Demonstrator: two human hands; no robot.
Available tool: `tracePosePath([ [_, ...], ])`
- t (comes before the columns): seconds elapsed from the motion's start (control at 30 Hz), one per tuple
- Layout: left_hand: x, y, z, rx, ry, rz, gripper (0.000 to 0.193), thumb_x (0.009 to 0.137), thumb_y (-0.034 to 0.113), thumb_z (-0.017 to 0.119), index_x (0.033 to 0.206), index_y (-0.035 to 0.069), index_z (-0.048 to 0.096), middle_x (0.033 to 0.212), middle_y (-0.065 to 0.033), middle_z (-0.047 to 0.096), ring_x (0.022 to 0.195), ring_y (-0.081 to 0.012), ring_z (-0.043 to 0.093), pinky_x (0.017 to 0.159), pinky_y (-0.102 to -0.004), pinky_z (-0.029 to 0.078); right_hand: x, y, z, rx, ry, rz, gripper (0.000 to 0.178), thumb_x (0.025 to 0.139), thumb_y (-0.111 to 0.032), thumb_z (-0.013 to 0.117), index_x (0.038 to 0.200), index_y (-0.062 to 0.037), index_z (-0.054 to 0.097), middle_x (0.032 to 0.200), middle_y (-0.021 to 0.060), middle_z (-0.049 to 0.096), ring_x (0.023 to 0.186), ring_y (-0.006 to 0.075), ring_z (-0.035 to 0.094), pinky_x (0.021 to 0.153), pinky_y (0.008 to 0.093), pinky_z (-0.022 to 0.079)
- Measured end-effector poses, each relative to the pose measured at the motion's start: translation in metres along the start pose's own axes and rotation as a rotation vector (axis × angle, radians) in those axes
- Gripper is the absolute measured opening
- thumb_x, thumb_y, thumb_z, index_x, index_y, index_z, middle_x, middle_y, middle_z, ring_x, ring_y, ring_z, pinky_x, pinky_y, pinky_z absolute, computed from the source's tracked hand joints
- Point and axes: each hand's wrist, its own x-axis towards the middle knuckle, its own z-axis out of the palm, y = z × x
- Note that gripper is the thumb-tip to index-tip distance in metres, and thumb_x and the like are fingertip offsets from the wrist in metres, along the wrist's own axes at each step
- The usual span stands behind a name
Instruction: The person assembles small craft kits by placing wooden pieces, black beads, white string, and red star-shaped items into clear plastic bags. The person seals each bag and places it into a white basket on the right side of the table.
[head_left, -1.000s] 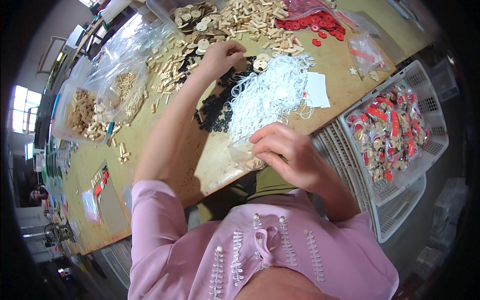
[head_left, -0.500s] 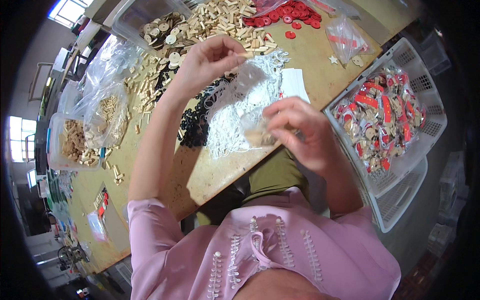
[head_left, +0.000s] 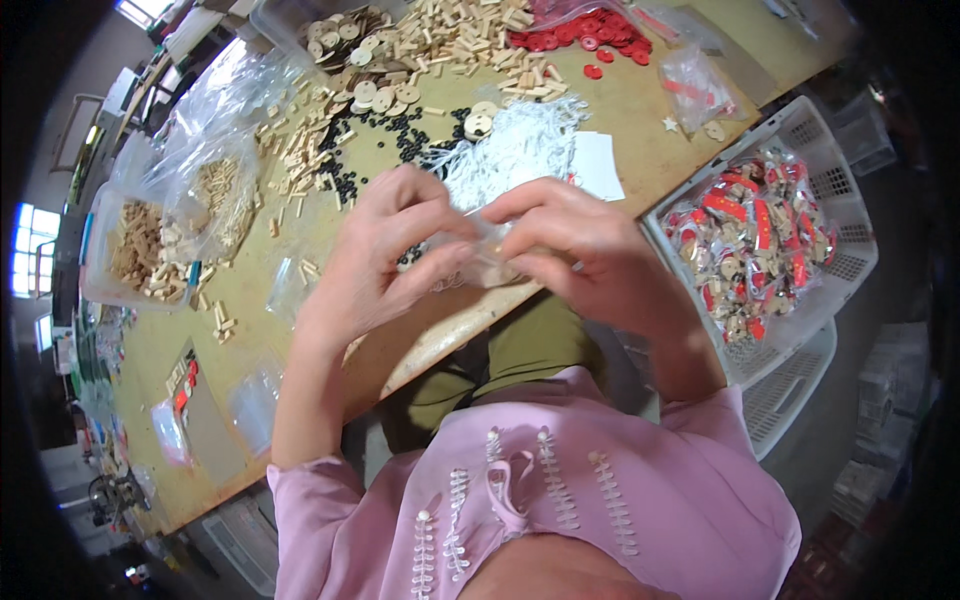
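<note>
While a clear tub (head_left: 103,255) of short wooden sticks (head_left: 150,240) stands at the far left of the table (head_left: 640,110), the person's left hand (head_left: 400,245) shows the biggest change: half a second ago it was raised over the white cords (head_left: 530,140) with a small wooden piece pinched at the fingertips, and now it has come down toward the near edge, close beside the other hand. Its fingers are curled, with a narrow gap to the thumb; whether the wooden piece is in its grasp cannot be told. Black beads (head_left: 410,140) lie beyond it, clear of the shadow that partly covered them. Between the two hands is a small clear plastic bag (head_left: 490,265), in front of the cords at the table's near side. Its upper edge points away from the person, and tan contents show in the part nearest the person; the fingers hide too much to tell its long axis. The right hand (head_left: 580,245) pinches the bag between thumb and fingers, as before. Farther right, a white crate (head_left: 845,190) is heaped with filled bags (head_left: 755,240).
</note>
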Motion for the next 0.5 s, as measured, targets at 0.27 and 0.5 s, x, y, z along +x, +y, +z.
tracePosePath([
  [0.27, -0.044, -0.009, -0.013, -0.139, 0.307, -0.136, 0.011, 0.090, 0.009, 0.073, 0.086, 0.000, 0.066, 0.081, -0.0080, 0.063, 0.069, -0.0185, 0.059, 0.063, -0.0284, 0.045, 0.052, 0.095, -0.023, 0.056, 0.117, 0.357, 0.022, 0.091, -0.010, 0.067, 0.112, -0.0032, 0.071, 0.112, 0.0094, 0.070, 0.099, 0.0181, 0.066, 0.086, 0.0323, 0.053],
  [0.5, -0.067, -0.032, -0.002, -0.231, 0.469, -0.219, 0.011, 0.088, 0.005, 0.073, 0.082, 0.001, 0.065, 0.074, -0.0064, 0.065, 0.064, -0.0174, 0.058, 0.061, -0.0283, 0.044, 0.060, 0.247, -0.116, -0.962, 0.299, 0.612, 0.030, 0.084, -0.027, 0.074, 0.106, -0.0070, 0.074, 0.107, 0.0193, 0.070, 0.107, 0.0355, 0.065, 0.093, 0.0454, 0.052],
])
